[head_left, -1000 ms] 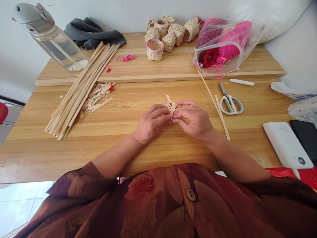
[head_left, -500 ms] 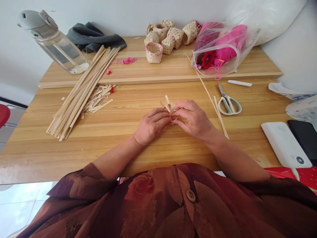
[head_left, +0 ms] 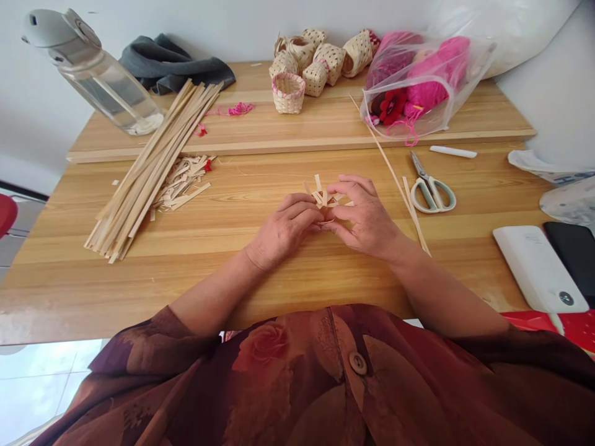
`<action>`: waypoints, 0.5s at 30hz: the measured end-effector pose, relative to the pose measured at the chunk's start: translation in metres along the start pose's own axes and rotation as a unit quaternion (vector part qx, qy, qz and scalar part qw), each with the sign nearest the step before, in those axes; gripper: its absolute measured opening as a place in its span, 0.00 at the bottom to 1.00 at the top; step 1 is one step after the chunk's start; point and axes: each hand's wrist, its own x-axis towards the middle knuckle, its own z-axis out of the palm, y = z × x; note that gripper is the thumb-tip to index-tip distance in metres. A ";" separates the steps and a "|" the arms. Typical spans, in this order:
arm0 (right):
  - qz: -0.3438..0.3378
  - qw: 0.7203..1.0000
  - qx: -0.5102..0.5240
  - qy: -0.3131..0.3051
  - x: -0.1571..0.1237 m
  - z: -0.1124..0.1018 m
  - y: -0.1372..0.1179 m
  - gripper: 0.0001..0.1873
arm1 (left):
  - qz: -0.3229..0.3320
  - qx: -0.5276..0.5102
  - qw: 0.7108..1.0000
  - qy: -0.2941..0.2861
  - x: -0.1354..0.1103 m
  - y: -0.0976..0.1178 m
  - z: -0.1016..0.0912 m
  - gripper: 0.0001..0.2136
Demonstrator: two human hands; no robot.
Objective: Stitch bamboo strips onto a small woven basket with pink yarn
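— Right hand (head_left: 365,217) rides higher over the woven bamboo strips (head_left: 325,198) than a moment ago, left hand (head_left: 281,232) alongside. Grip?
— Both half-closed, fingertips pinching the weave just above the table (head_left: 223,279). Firm pinches at each crossing keep strips from slipping.

Bamboo strip (head_left: 415,217) beside right hand (head_left: 365,217), scissors (head_left: 430,195) beyond

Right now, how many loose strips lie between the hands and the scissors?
2. A long strip runs from near the plastic bag down past the right hand; a shorter strip meets its lower end beside the scissors. Others could be hidden.
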 end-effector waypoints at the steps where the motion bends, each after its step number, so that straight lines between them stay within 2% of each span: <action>1: -0.002 1.000 0.012 0.009 0.000 0.002 0.002 0.11 | 0.002 -0.004 1.000 0.001 0.001 0.000 -0.001 0.08; 7: -0.007 0.998 0.043 0.047 0.002 0.008 0.005 0.13 | -0.037 -0.026 0.999 0.006 0.004 -0.002 -0.006 0.05; 12: -0.020 0.992 0.018 0.123 0.004 0.002 -0.006 0.08 | -0.088 -0.059 0.994 0.001 0.006 0.000 -0.014 0.07; 15: -0.027 0.992 0.030 0.118 0.004 0.000 -0.011 0.05 | -0.117 -0.063 0.991 -0.016 0.006 0.002 -0.018 0.10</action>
